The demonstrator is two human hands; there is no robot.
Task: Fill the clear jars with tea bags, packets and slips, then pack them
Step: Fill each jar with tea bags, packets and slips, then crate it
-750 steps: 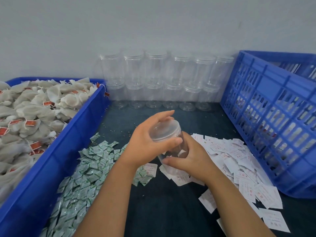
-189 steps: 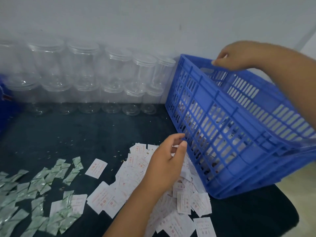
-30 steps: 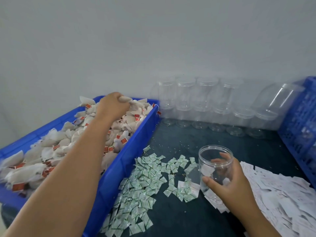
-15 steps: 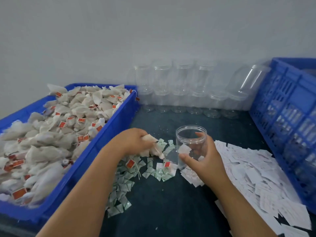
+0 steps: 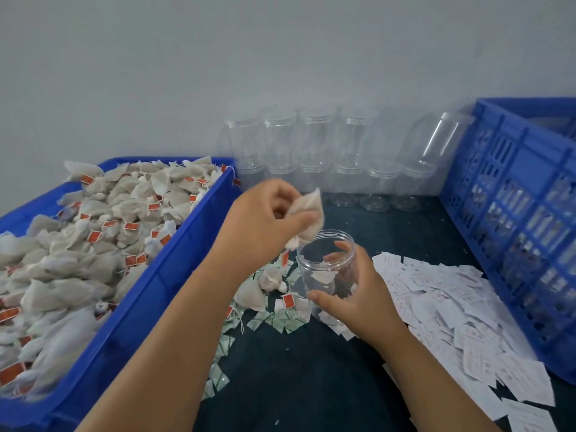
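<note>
left hand (image 5: 265, 222): fingers pinch tea bag (image 5: 307, 213) at jar (image 5: 314, 263) rim
right hand (image 5: 361, 300): fingers wrap jar, steadying it
tip: centre bag over mouth, drop tag inside too

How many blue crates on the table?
2. The left crate is heaped with tea bags; the slatted right crate runs past the frame edge. Others outside the frame cannot be ruled out.

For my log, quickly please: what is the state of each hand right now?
Left hand: closed, pinching a tea bag above the jar.
Right hand: closed, gripping the open jar.
</note>
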